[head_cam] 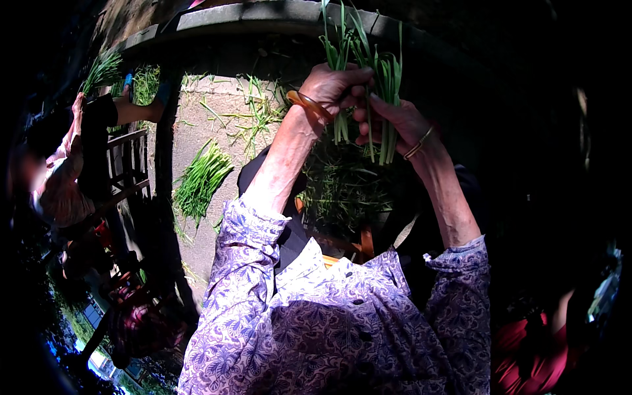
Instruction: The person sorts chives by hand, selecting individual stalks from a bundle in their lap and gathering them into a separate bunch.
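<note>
My left hand (328, 89), with an amber-coloured bangle at the wrist, grips a small bunch of flat-leaved greens (337, 52) that look like garlic chives. The leaves rise above the fist and pale stem ends show below it. Close beside it, my right hand (407, 121) holds a second bunch of the same greens (390, 81), its stems pointing down across the palm. The fingertips of both hands nearly meet between the bunches, around a thin stalk (369, 131); which hand holds that stalk is hard to tell.
A pile of greens (202, 182) lies on the sunlit concrete ground (197, 247) at left, with loose leaves (256, 108) scattered beyond. Leafy scraps (345, 182) lie in shadow below my hands. A seated person (69, 182) at left holds greens (102, 69). A stone kerb (281, 11) curves behind.
</note>
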### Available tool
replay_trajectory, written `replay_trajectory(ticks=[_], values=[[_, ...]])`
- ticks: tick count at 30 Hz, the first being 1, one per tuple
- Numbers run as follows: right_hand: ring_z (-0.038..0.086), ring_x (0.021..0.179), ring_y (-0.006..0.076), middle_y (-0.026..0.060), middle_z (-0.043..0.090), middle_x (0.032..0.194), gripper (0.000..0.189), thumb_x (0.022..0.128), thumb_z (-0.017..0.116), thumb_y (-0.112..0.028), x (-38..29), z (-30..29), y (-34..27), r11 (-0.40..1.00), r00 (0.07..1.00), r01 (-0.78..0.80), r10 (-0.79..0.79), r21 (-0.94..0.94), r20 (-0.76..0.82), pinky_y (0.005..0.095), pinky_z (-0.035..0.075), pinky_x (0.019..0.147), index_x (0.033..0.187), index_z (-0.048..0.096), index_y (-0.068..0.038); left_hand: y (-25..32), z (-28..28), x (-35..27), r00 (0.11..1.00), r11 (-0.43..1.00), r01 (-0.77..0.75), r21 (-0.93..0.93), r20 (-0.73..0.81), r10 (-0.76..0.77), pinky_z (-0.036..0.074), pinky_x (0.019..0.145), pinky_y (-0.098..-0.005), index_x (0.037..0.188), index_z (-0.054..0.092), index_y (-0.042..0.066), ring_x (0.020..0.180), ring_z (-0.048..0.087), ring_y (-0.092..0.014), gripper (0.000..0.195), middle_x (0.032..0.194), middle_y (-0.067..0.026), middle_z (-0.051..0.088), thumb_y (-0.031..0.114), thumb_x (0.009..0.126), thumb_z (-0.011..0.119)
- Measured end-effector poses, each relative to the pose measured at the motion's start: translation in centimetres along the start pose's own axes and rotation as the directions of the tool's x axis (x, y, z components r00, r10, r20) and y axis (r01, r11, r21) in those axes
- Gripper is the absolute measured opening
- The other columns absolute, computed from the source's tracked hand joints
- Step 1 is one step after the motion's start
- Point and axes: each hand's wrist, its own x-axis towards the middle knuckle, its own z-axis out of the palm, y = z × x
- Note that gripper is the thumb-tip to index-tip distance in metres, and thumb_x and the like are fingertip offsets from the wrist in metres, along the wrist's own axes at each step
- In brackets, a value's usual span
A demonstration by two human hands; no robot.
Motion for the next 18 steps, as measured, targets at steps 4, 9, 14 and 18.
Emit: replay_trajectory(ticks=[4, 9, 14, 18], values=[[0.056, 0.058, 0.0126, 0.0045, 0.055, 0.071, 0.024, 0.084, 0.046, -0.021, 0.2, -0.4, 0.3, 0.999, 0.997, -0.004, 0.001, 0.051, 0.071, 0.0315, 0.052, 0.055, 0.097, 0.051, -0.001, 0.1, 0.2, -0.1, 0.999, 0.999, 0.010, 0.050, -0.036, -0.009, 0.036, 0.039, -0.0136, 0.073, 0.054, 0.000, 0.044, 0.043, -0.004, 0.014, 0.054, -0.0001, 0.048, 0.011, 0.073, 0.062], [0.045, 0.047, 0.0067, -0.0005, 0.046, 0.063, 0.020, 0.085, 0.043, -0.020, 0.3, -0.4, 0.3, 0.996, 0.996, -0.042, 0.035, 0.082, 0.081, 0.0223, 0.042, 0.040, 0.091, 0.049, -0.003, 0.2, 0.2, -0.2, 1.000, 0.999, -0.007, 0.046, -0.029, 0.008, 0.040, 0.042, -0.0159, 0.069, 0.053, 0.002, 0.044, 0.046, -0.007, 0.012, 0.054, -0.0013, 0.049, 0.010, 0.072, 0.062], [0.032, 0.042, 0.0042, -0.0038, 0.039, 0.058, 0.021, 0.086, 0.043, -0.023, 0.3, -0.4, 0.2, 0.989, 0.996, -0.078, 0.071, 0.125, 0.057, 0.0177, 0.029, 0.034, 0.088, 0.049, -0.003, 0.0, 0.3, 0.0, 0.999, 0.996, -0.024, 0.090, -0.038, 0.027, 0.037, 0.038, -0.0158, 0.066, 0.053, 0.002, 0.044, 0.046, -0.007, 0.015, 0.054, -0.0019, 0.050, 0.012, 0.072, 0.063], [0.025, 0.040, 0.0029, -0.0067, 0.031, 0.053, 0.023, 0.086, 0.042, -0.027, 0.3, -0.4, 0.0, 0.979, 0.993, -0.095, 0.082, 0.181, 0.080, 0.0168, 0.024, 0.032, 0.087, 0.049, -0.004, -0.3, -0.6, 0.5, 0.997, 0.996, -0.057, 0.066, 0.052, 0.053, 0.033, 0.036, -0.0161, 0.067, 0.053, 0.002, 0.043, 0.045, -0.007, 0.018, 0.055, -0.0029, 0.051, 0.016, 0.074, 0.061]])
